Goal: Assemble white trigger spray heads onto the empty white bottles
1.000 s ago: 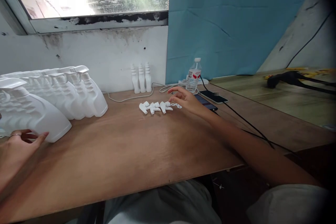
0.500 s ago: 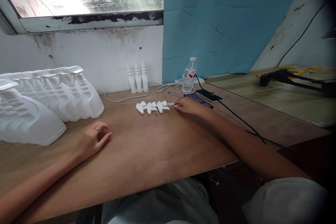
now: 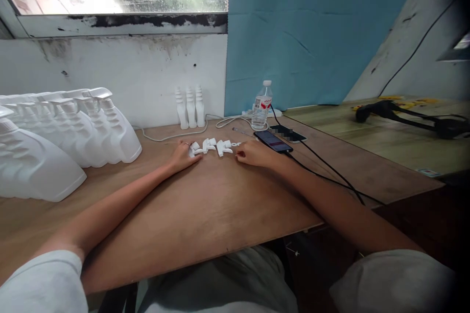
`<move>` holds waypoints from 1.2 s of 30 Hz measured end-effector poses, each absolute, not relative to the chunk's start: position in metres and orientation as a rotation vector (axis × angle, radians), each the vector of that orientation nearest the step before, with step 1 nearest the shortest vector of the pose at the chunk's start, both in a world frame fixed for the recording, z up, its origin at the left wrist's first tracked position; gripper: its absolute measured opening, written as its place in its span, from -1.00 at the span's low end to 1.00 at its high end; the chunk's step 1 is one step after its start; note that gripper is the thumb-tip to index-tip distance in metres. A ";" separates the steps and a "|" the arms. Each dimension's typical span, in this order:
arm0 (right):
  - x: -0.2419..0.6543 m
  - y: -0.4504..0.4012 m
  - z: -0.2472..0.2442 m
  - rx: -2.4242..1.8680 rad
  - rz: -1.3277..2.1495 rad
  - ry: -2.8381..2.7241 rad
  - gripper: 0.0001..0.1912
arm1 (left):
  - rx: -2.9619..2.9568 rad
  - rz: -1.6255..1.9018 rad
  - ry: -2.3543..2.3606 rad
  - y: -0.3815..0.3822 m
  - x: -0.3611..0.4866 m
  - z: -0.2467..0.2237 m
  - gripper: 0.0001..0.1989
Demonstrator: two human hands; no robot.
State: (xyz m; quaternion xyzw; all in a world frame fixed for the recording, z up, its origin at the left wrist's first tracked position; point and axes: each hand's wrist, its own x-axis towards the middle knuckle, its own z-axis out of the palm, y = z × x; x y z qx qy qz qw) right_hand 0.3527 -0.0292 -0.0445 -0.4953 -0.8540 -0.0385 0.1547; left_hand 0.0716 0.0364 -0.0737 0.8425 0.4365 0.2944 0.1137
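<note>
Three white trigger spray heads lie in a row on the brown table (image 3: pixel 205 200). My left hand (image 3: pixel 182 156) is at the leftmost spray head (image 3: pixel 194 147), with its thumb and fingers around it. The middle spray head (image 3: pixel 209 145) and the right one (image 3: pixel 223 147) lie untouched. My right hand (image 3: pixel 251 153) is closed on the table just right of them, its fingertips pinched; whatever is between them is too small to make out. Beside those fingertips lie small white rings (image 3: pixel 235 144).
White bottles (image 3: pixel 121 137) stand in rows at the left. Three slim white bottles (image 3: pixel 190 110) are against the wall. A water bottle (image 3: pixel 261 107), a phone (image 3: pixel 273 141), a second phone (image 3: pixel 288 133) and cables are at the back right.
My left hand has moved right and forward to the leftmost spray head and closed around it. My right hand has shifted slightly left and toward me. The view has shifted a little.
</note>
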 end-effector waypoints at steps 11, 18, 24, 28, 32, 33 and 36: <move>0.293 -0.063 -0.047 -0.549 -0.112 -2.209 -0.83 | 1.845 0.667 0.509 -0.055 0.061 -0.069 -0.32; 0.295 -0.073 -0.050 -0.409 0.000 -2.299 -0.83 | 1.835 0.674 0.421 -0.054 0.061 -0.069 -0.49; 0.295 -0.077 -0.045 -0.376 0.063 -2.374 -0.78 | 2.067 0.729 0.482 -0.052 0.059 -0.073 -0.61; 0.295 -0.077 -0.047 -0.449 0.082 -2.383 -0.77 | 2.215 0.707 0.536 -0.050 0.058 -0.070 -0.60; 0.294 -0.078 -0.048 -0.554 0.017 -2.373 -0.83 | 2.332 0.655 0.601 -0.052 0.056 -0.067 -0.60; 0.294 -0.079 -0.048 -0.581 -0.004 -2.375 -0.84 | 2.349 0.658 0.609 -0.053 0.056 -0.066 -0.60; 0.293 -0.079 -0.047 -0.622 -0.007 -2.384 -0.83 | 2.400 0.671 0.634 -0.055 0.056 -0.065 -0.61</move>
